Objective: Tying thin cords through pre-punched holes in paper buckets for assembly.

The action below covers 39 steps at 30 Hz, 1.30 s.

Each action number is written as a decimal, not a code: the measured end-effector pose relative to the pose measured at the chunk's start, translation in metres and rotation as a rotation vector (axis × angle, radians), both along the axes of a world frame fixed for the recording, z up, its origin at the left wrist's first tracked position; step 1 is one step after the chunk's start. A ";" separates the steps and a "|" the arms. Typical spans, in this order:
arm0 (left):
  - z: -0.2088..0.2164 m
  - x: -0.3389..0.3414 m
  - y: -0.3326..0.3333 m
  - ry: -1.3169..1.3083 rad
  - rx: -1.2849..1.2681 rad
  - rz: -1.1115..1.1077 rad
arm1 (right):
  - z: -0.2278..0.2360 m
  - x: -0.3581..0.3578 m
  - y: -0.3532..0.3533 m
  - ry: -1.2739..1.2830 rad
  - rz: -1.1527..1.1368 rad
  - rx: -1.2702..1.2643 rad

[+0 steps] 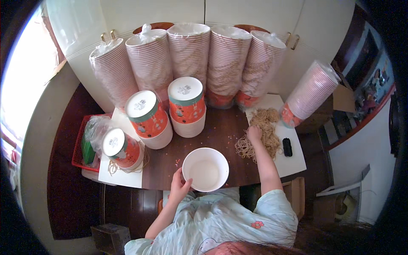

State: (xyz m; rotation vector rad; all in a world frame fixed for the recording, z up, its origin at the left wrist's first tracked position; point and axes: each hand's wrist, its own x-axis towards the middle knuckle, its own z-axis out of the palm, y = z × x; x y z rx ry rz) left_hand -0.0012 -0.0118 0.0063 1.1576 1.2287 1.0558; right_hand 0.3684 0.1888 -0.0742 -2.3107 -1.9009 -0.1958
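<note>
My left hand (pixel 181 185) grips the near left rim of a white paper tub (pixel 206 169), thumb at the wall, its open mouth facing up at the table's front edge. To the right, my right hand (pixel 255 133) is closed at the left part of a tangled heap of tan rubber bands (pixel 267 123); its fingertips are hidden among them. Upside-down stacks of printed orange and green tubs stand beyond: one at the middle (pixel 187 108), another left of it (pixel 148 121). A shorter upside-down one (pixel 123 148) sits at the left, with loose bands around its base.
Several tall plastic-wrapped tub stacks (pixel 189 53) line the back by the cabinet doors. Another wrapped stack (pixel 312 91) leans at the right. A small black object (pixel 287 147) lies right of the bands. A red basket (pixel 77 144) with plastic bags stands at the left.
</note>
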 end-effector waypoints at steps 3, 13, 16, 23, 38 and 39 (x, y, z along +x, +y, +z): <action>-0.005 -0.001 -0.002 -0.015 -0.015 0.001 | -0.003 -0.002 0.001 -0.009 -0.047 -0.026; -0.017 0.000 0.002 0.050 0.132 0.067 | 0.016 -0.006 0.009 0.765 0.182 0.164; -0.012 -0.006 0.006 0.081 0.149 0.105 | 0.056 -0.048 0.001 0.890 0.373 0.182; -0.008 -0.011 0.020 0.184 0.316 0.170 | 0.124 -0.122 -0.040 1.061 0.582 0.055; -0.015 -0.013 0.043 0.084 0.158 0.084 | 0.145 -0.212 -0.114 0.948 0.807 -0.078; -0.014 -0.013 0.046 0.059 0.165 0.044 | 0.135 -0.214 -0.113 0.951 0.803 -0.079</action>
